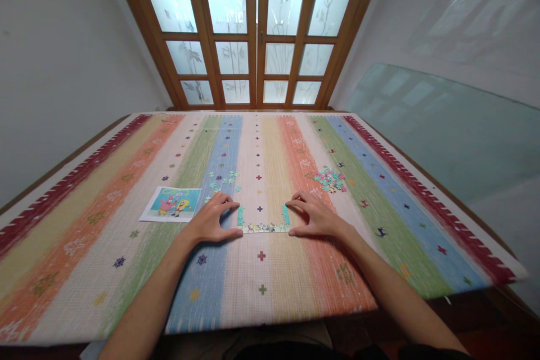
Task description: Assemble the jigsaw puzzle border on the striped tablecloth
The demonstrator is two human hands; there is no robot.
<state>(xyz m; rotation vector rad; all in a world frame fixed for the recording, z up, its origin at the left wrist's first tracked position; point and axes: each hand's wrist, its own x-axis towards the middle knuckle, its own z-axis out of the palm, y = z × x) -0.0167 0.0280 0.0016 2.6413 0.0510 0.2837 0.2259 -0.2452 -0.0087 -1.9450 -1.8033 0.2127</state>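
A partly joined jigsaw puzzle (265, 228) lies flat on the striped tablecloth in front of me. Its bottom row is joined, and a short teal strip rises at each end, making a U shape. My left hand (216, 217) grips the left side, with fingertips at the top of the left strip and the thumb at the bottom corner. On the other side, my right hand (314, 215) holds the right strip in the same way, thumb at the lower right corner. Both palms are off the puzzle.
A printed cartoon picture (172, 204) lies left of my left hand. Loose pale green pieces (225, 179) are scattered beyond that hand. A pile of mixed pieces (330, 179) sits beyond my right hand. The tablecloth (261, 275) ends at the near table edge.
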